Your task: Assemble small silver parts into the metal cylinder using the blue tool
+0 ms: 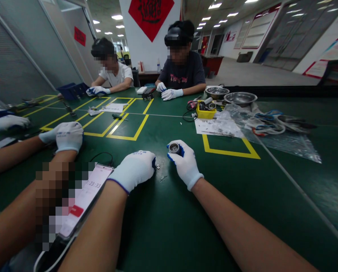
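Observation:
My right hand (185, 162), in a white glove with blue fingertips, is closed around a small round metal part (174, 148). Its hollow end faces up and shows a dark ring inside a paler rim. To the left, my left hand (136, 170) wears the same kind of glove and rests low over the table. Its fingers are curled inward and hide whatever they may hold. Between the two hands, a couple of tiny metal rings (158, 166) lie close to my left fingertips. A few thin small pieces (163, 178) lie just below them, perhaps screws or pins.
A phone (85, 200) with a cable lies beside my left forearm. A neighbour's gloved hand (69, 136) is further left. Ahead right are a yellow bin (205, 111), metal bowls (240, 98), a plastic bag (293, 141) and tangled cords. Two people sit across the green table (163, 234).

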Motion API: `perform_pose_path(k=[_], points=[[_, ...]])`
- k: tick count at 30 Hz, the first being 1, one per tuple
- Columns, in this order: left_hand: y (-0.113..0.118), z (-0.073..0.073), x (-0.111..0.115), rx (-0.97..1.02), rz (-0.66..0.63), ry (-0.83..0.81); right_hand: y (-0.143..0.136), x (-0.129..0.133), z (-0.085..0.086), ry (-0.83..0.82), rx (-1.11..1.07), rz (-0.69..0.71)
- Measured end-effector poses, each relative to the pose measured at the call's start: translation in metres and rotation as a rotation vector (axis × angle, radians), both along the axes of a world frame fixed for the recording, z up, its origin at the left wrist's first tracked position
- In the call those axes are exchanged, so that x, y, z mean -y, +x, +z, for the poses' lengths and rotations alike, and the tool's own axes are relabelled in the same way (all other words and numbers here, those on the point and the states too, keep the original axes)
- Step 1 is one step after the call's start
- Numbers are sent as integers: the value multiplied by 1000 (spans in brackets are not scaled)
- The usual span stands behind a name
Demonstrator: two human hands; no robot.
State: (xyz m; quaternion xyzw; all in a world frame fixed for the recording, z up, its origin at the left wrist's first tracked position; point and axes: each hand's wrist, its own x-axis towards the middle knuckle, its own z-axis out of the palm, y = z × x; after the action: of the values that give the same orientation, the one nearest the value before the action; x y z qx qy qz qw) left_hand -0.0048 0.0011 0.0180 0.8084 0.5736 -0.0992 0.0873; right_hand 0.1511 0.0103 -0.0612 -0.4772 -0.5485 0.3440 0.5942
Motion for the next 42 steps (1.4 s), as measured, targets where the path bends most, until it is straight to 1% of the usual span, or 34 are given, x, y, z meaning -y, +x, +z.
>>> perform_pose_path(k=[3, 6, 8, 11, 13, 14, 17, 19, 21, 26, 29, 38, 42], points=[[-3, 0, -4, 81, 32, 70, 1, 0, 0, 9, 14, 23], [-4, 2, -9, 256, 73, 148, 2, -1, -1, 18, 31, 48], [-2, 2, -11, 470, 66, 231, 2, -1, -1, 29, 37, 69], [2, -1, -13, 891, 56, 319, 1, -2, -2, 43, 28, 88], [3, -4, -14, 1112, 55, 282, 1, -2, -2, 42, 11, 91], [4, -5, -15, 1188, 51, 243, 2, -2, -2, 39, 2, 92], [6, -8, -17, 1321, 52, 163, 2, -2, -1, 31, -19, 98], [7, -9, -17, 1351, 73, 149, 3, -1, 0, 31, -31, 104], [8, -8, -17, 1336, 86, 141, 3, 0, 1, 39, -47, 114], [10, -5, -12, 1216, 36, 104, 1, 3, 5, 78, -72, 143], [9, -3, -10, 1160, -2, 120, -1, 4, 6, 84, -69, 168], [11, -1, -8, 1080, 25, 126, -3, 4, 6, 91, -23, 166], [11, 1, -8, 1064, 19, 64, -3, 4, 6, 102, 8, 193]])
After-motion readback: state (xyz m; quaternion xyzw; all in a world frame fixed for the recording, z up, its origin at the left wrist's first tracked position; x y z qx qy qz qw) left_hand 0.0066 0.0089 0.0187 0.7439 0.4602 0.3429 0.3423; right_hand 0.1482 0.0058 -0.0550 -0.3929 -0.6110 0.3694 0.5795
